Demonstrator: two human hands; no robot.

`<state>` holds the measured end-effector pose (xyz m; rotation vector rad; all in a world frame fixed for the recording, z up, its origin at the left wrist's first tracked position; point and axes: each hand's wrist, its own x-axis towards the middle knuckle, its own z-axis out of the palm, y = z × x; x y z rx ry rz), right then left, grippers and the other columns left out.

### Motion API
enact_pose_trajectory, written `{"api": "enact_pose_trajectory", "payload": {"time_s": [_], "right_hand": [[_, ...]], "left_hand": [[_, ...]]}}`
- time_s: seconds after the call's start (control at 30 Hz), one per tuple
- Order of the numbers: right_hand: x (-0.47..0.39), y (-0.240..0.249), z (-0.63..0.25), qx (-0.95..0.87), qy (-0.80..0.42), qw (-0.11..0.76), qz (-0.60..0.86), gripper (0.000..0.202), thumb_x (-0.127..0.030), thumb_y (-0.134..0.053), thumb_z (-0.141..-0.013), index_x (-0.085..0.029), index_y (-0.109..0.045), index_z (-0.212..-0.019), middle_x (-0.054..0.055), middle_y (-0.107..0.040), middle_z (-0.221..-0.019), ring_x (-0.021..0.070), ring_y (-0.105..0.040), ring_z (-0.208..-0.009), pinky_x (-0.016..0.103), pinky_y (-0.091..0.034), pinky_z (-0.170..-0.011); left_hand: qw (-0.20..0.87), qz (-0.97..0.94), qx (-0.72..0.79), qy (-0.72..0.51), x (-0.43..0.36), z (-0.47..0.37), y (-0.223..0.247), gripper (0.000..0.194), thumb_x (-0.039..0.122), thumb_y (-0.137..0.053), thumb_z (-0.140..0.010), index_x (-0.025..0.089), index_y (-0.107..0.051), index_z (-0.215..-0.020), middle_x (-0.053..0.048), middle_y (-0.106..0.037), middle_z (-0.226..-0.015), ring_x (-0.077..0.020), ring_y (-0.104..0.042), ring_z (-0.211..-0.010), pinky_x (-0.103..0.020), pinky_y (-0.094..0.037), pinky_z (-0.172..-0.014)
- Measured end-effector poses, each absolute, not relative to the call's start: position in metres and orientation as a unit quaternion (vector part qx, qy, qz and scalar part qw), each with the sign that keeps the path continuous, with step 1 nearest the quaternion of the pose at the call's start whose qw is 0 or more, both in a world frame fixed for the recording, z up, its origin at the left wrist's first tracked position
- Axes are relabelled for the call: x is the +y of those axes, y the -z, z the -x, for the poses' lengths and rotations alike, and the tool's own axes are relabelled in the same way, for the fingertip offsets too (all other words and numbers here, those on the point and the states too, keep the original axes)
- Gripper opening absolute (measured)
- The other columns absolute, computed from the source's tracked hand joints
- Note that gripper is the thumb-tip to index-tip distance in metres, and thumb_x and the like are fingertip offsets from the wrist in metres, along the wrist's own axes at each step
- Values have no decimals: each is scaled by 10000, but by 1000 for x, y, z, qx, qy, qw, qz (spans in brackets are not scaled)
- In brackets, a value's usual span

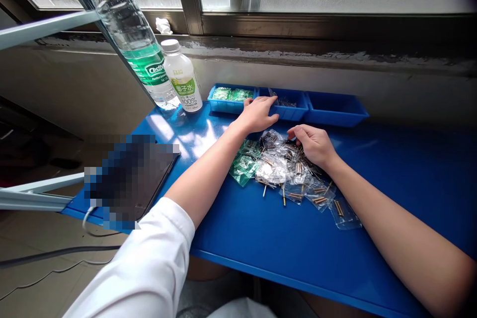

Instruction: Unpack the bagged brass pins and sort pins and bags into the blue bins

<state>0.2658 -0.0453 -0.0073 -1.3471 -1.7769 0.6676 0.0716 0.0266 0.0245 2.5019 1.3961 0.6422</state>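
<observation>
My left hand reaches over the front wall of the middle blue bin, thumb and fingers apart. Beside its fingertips a small clear packet stands tilted in that bin. My right hand is at the back right of a pile of clear packets with copper-coloured and dark pins. Its fingers are curled together; what they hold is hidden. Green packets lie at the pile's left side. The left bin holds green-and-white packets.
An empty-looking right bin adjoins the middle one. A large water bottle and a white coconut water bottle stand at the back left. A dark, partly blurred object lies on the blue table. Windows are behind.
</observation>
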Motion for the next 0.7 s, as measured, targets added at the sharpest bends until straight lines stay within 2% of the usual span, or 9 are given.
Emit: {"api": "enact_pose_trajectory", "payload": {"time_s": [0.23,0.43,0.53,0.6,0.7], "right_hand": [[-46,7,-265,-711,-265,388,524,443,-545,-463,-896,-180,-700,-816,61,-717,-803,201,-650,-756,301,-483,-659],[-47,4,-265,-729,-241,368,525,433,-517,-449,-913,-181,-705,-819,54,-722,-799,197,-651,-752,295,-467,-671],[-48,3,-265,-740,-224,355,525,427,-502,-443,-917,-182,-708,-816,54,-727,-799,199,-655,-746,290,-461,-654],[-48,2,-264,-746,-212,347,528,398,-485,-463,-907,-182,-709,-824,55,-725,-785,198,-651,-722,289,-459,-627],[-49,1,-262,-758,-190,338,525,310,-441,-534,-869,-187,-711,-857,55,-727,-809,195,-645,-699,296,-468,-617]], "left_hand": [[82,-853,468,-215,23,-69,-26,569,329,-487,-840,158,-468,-1382,-120,-489,-1424,-294,-373,-1347,-502,-242,-1110],[89,-848,473,-220,21,-67,-29,674,356,-521,-829,218,-358,-1468,-82,-350,-1529,-321,-296,-1394,-520,-202,-1125],[81,-847,484,-206,19,-64,-29,681,373,-561,-804,269,-384,-1453,-73,-301,-1553,-344,-272,-1396,-546,-207,-1106],[65,-846,478,-224,16,-61,-29,625,358,-561,-799,259,-454,-1407,-90,-347,-1527,-330,-310,-1368,-521,-248,-1087],[73,-854,431,-283,12,-54,-30,445,316,-541,-799,209,-616,-1225,-101,-554,-1332,-275,-460,-1226,-430,-345,-1021]]}}
